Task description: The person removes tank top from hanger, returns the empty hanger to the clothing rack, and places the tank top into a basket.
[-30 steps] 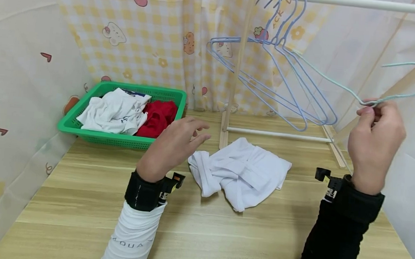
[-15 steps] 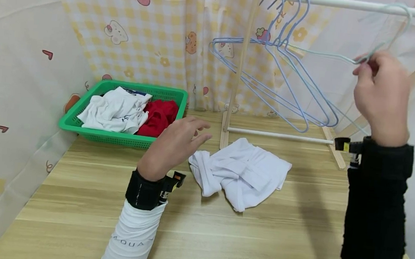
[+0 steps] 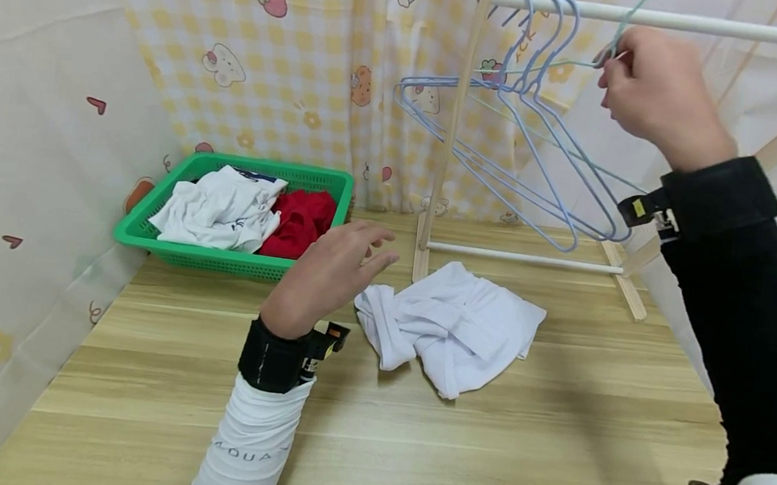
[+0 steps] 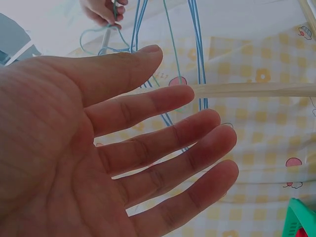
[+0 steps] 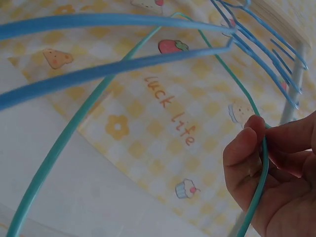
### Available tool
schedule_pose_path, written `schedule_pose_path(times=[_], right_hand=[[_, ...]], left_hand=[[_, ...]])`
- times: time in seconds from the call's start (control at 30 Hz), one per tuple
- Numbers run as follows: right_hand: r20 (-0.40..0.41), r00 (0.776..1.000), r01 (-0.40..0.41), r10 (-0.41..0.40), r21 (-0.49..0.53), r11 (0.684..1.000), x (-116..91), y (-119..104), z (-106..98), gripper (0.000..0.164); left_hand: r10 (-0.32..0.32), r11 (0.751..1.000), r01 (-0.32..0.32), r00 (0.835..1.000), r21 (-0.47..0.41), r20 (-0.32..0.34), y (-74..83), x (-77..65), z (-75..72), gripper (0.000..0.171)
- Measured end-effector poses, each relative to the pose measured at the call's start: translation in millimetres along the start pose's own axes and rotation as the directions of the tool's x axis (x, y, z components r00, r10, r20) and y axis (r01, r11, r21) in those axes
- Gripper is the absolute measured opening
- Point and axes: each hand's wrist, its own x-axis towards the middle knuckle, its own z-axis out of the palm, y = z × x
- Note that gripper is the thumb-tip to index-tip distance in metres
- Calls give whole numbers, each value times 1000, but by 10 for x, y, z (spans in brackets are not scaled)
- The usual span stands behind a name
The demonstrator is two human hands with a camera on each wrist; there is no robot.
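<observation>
My right hand (image 3: 665, 97) pinches a mint-green clothes hanger (image 5: 64, 136) at the neck below its hook, close under the rack's white rail (image 3: 726, 28). The hook reaches up past the rail and out of the head view. Several blue hangers (image 3: 530, 132) hang from the rail to the left of this hand, and the green one passes behind them. My left hand (image 3: 330, 272) is held above the table with its fingers spread, touching nothing; its bare palm (image 4: 54, 148) fills much of the left wrist view. Below and between the hands lies a crumpled white garment (image 3: 457, 325).
A green basket (image 3: 221, 257) at the back left holds a white garment (image 3: 221, 209) and a red one (image 3: 300, 219). The rack's wooden post (image 3: 456, 125) rises behind the white garment. A patterned curtain (image 3: 292, 72) hangs at the back.
My right hand has lifted the green hanger up to the rail and carried it left, toward the blue hangers. The left hand has stayed in place.
</observation>
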Motion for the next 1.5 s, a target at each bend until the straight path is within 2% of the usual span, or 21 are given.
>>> schedule_pose_path(times=[0.2, 0.5, 0.67, 0.8, 0.97, 1.13, 1.2, 1.3, 1.4, 1.5], right_hand=[[53, 999, 10, -9, -21, 1000, 74, -12, 165, 46], [99, 995, 16, -12, -42, 999, 55, 0, 335, 44], [121, 992, 38, -33, -38, 999, 48, 12, 305, 42], [123, 992, 9, -4, -37, 999, -2, -11, 186, 46], [24, 999, -25, 26, -29, 999, -165, -157, -46, 50], [-139, 990, -14, 24, 71, 997, -465, -399, -148, 50], [-216, 976, 50, -24, 112, 993, -590, -478, -106, 47], [-310, 940, 201, -142, 167, 965, -793, -572, 35, 38], [-347, 905, 330, -245, 211, 920, -1019, -659, 221, 33], [-351, 895, 373, -274, 255, 892, -1208, -711, 402, 36]], left_hand=[[1, 1000, -1, 1000, -8, 1, 3, 16, 18, 43], [-15, 1000, 15, 1000, 0, -2, -16, 27, 12, 43], [-22, 1000, 22, 1000, 2, 2, -13, 11, 3, 44], [-20, 1000, 20, 1000, 2, -3, -15, 9, 2, 44], [-23, 1000, 23, 1000, 0, -16, 3, 6, -13, 47], [-24, 1000, 24, 999, 6, -37, 0, -8, -53, 48], [-16, 1000, 16, 998, 8, -53, -8, -4, -63, 48], [6, 1000, -5, 996, 6, -88, -20, 3, -73, 48], [30, 1000, -31, 990, -3, -136, -27, 4, -76, 47], [62, 998, -66, 980, -14, -191, -37, -1, -77, 47]])
